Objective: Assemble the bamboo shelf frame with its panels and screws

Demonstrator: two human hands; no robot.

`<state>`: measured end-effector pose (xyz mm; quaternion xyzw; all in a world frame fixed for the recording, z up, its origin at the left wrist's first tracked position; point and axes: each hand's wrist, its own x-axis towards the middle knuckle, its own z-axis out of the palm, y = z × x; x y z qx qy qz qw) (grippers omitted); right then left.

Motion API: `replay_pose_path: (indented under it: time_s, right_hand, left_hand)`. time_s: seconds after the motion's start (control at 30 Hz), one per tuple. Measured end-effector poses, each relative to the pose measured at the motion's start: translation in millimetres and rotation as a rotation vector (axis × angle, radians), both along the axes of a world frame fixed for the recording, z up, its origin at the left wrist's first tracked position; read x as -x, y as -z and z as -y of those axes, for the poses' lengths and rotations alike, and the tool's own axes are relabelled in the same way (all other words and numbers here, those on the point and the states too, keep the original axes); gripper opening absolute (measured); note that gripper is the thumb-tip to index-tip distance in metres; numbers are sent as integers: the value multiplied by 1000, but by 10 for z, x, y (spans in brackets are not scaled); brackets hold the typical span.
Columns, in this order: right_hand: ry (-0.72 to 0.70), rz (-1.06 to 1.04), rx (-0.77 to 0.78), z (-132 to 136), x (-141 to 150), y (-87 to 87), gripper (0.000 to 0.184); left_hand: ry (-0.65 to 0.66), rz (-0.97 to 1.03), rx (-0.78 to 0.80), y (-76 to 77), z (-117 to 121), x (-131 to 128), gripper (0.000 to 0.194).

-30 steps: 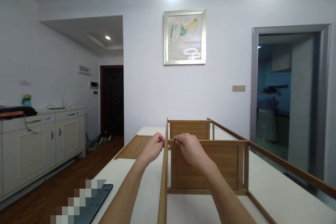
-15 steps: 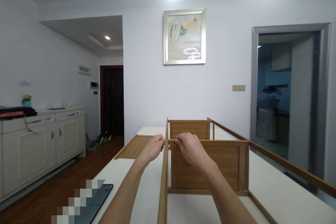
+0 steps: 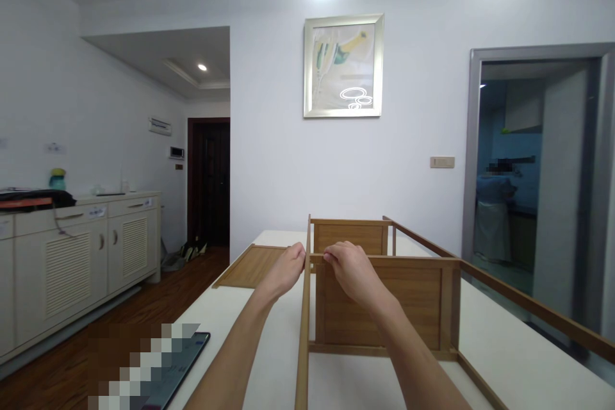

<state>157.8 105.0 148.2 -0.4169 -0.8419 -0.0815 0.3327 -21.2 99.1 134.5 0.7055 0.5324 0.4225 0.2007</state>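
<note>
Right hand [image 3: 350,266] pinches crossbar [image 3: 413,262], left hand [image 3: 290,265] at side rail [image 3: 303,327], grip unclear, likely steadying both; loose panel [image 3: 250,266] by left edge of table [image 3: 218,311].

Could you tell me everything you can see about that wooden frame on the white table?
The wooden frame is brown and looks like wood, with slim rails along both sides and two upright panels across it, one behind the other. It sits on the white table, its near end running out of the picture. The right hand pinches the nearer panel's top edge near its left end; the left hand is against or just beside the left rail's outer side.
</note>
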Motion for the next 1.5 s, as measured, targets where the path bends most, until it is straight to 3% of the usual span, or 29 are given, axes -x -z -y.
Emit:
replay_pose_path:
  time_s: [0.33, 0.53, 0.7, 0.9, 1.33, 1.5]
  right_hand:
    - [-29, -41, 14, -9, -14, 32, 31]
    - [-54, -60, 32, -23, -35, 21, 30]
    - [-36, -52, 47, 29, -25, -20, 27]
    - [-47, -33, 14, 98, 81, -7, 28]
    - [-40, -23, -35, 14, 131, 73, 27]
    - [-45, -45, -96, 53, 112, 129, 28]
  left_hand:
    - [52, -50, -74, 28, -12, 86, 15]
    - [104, 52, -137, 48, -46, 109, 5]
    - [105, 164, -4, 51, -85, 182, 3]
    - [72, 123, 66, 44, -57, 138, 21]
    - [154, 116, -113, 47, -33, 96, 13]
    - [116, 210, -100, 193, -29, 128, 6]
